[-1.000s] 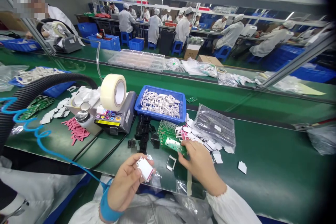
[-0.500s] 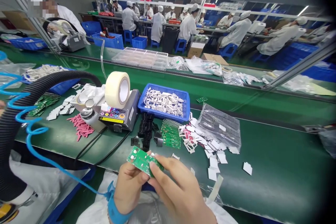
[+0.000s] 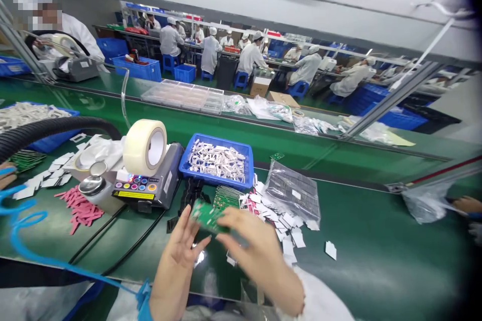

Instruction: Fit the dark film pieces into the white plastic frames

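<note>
A green circuit board point(image 3: 206, 214), smeared by motion, hangs tilted above the bench's front part. My right hand point(image 3: 254, 246) grips its right end between thumb and fingers. At the board's left end is my left hand point(image 3: 183, 243), palm turned up, fingers and thumb spread apart; whether its fingertips touch the board I cannot tell. A blue wrist strap point(image 3: 144, 301) with a coiled cord is on my left wrist. Beyond the hands lie a stack of green circuit boards point(image 3: 226, 195) and black parts point(image 3: 192, 191), partly hidden by the board and fingers.
A blue bin point(image 3: 246, 165) of white plastic pieces stands behind the hands. To its left is a tape dispenser point(image 3: 165, 188) with a tape roll point(image 3: 137, 148). Pink strips point(image 3: 81, 208), white cards point(image 3: 295, 235) and a bagged black tray point(image 3: 293, 193) lie around. Co-workers sit beyond.
My left hand has let go of the circuit board and spread its fingers. The right hand still holds it, raised slightly away from the left. The camera view has shifted right.
</note>
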The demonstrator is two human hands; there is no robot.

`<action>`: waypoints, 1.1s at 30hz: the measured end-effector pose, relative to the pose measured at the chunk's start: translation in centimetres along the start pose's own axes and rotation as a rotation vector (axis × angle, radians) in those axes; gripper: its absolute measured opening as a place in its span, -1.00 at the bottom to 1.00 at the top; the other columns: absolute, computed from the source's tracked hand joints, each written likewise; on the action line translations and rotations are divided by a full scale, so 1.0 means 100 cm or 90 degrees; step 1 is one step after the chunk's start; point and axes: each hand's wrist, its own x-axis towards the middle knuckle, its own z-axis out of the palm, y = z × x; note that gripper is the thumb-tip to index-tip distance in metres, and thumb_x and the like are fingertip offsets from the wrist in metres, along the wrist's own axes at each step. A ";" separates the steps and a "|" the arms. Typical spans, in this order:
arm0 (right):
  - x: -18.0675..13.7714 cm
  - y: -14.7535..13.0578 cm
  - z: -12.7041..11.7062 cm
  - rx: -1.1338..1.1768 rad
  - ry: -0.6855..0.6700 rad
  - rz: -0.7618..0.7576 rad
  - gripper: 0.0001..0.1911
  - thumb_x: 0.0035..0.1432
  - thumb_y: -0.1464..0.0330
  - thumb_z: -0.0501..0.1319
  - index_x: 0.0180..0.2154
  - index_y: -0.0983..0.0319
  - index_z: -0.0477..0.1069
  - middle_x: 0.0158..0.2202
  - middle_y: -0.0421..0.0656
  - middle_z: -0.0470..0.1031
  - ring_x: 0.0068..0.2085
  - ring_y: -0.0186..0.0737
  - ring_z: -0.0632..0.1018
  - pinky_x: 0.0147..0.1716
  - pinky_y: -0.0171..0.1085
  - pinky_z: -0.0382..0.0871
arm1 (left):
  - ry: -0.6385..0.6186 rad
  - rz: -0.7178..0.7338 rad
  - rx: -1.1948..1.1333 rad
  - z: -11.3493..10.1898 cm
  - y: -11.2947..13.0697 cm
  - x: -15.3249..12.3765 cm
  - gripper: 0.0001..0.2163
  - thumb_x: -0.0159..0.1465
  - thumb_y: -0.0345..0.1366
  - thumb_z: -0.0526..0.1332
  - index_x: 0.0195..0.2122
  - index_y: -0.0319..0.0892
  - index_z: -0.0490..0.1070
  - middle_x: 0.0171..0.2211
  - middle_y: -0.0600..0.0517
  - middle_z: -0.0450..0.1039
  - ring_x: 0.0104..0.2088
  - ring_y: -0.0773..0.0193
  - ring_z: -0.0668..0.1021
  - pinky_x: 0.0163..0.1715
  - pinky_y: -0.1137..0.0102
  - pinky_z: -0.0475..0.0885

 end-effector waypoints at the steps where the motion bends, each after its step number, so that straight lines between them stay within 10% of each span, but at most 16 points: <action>1: 0.010 0.020 -0.013 -0.062 0.018 0.026 -0.84 0.16 0.31 0.16 -0.22 0.18 0.44 -0.23 -0.16 0.54 -0.17 -0.21 0.53 -0.14 -0.25 0.42 | 0.009 -0.014 -0.011 -0.002 0.004 0.002 -0.46 -0.01 0.01 0.27 0.02 0.05 0.33 0.11 -0.06 0.33 0.14 -0.01 0.31 -0.07 0.19 0.41; 6: 0.077 0.157 -0.054 -0.342 0.052 0.362 -0.79 0.15 0.35 0.18 -0.16 0.27 0.41 -0.22 -0.06 0.51 -0.19 -0.13 0.52 -0.16 -0.15 0.39 | 0.209 -0.073 0.002 -0.036 0.012 0.008 -0.54 -0.05 -0.03 0.32 -0.15 -0.11 0.40 -0.33 -0.03 0.55 -0.23 0.17 0.52 -0.24 0.32 0.43; 12: 0.115 0.243 -0.014 -0.394 -0.135 0.479 -0.81 0.21 0.31 0.15 -0.18 0.28 0.38 -0.17 -0.13 0.43 -0.19 -0.24 0.49 -0.20 -0.16 0.41 | 0.213 -0.054 -0.001 -0.055 0.002 -0.003 -0.68 -0.09 -0.13 0.38 -0.33 -0.14 0.47 -0.60 0.11 0.43 -0.45 0.30 0.46 -0.33 0.39 0.40; 19: 0.121 0.216 -0.031 -0.429 -0.163 0.461 -0.74 0.19 0.27 0.15 -0.14 0.28 0.39 -0.01 -0.03 0.35 0.01 -0.03 0.37 -0.01 0.07 0.19 | 0.158 -0.045 0.046 -0.048 0.002 -0.008 -0.79 0.01 -0.15 0.31 -0.40 -0.16 0.48 -0.59 0.10 0.39 -0.45 0.32 0.41 -0.34 0.42 0.35; 23: 0.070 0.155 -0.046 -0.354 -0.185 0.332 -0.69 0.27 0.26 -0.01 -0.10 0.21 0.42 -0.08 -0.07 0.45 -0.09 -0.13 0.45 -0.08 -0.17 0.26 | 0.117 -0.084 0.038 -0.042 -0.008 -0.006 -0.82 0.04 -0.16 0.29 -0.39 -0.15 0.46 -0.59 0.11 0.38 -0.45 0.34 0.41 -0.33 0.41 0.33; 27: 0.014 0.106 -0.020 -0.279 -0.266 0.243 -0.69 0.16 0.28 0.14 -0.05 0.14 0.40 -0.24 -0.17 0.53 -0.29 -0.24 0.52 -0.29 -0.32 0.33 | 0.049 -0.117 0.024 -0.020 -0.018 -0.008 -0.83 0.07 -0.18 0.27 -0.40 -0.17 0.45 -0.61 0.12 0.35 -0.48 0.35 0.38 -0.37 0.41 0.31; 33: -0.002 0.111 0.013 -0.292 -0.242 0.247 -0.83 0.14 0.38 0.14 -0.29 0.22 0.51 -0.42 -0.09 0.54 -0.34 -0.15 0.53 -0.41 -0.31 0.25 | -0.018 -0.122 0.033 -0.008 -0.016 -0.018 -0.85 0.10 -0.20 0.24 -0.40 -0.18 0.45 -0.61 0.11 0.35 -0.49 0.37 0.37 -0.37 0.42 0.29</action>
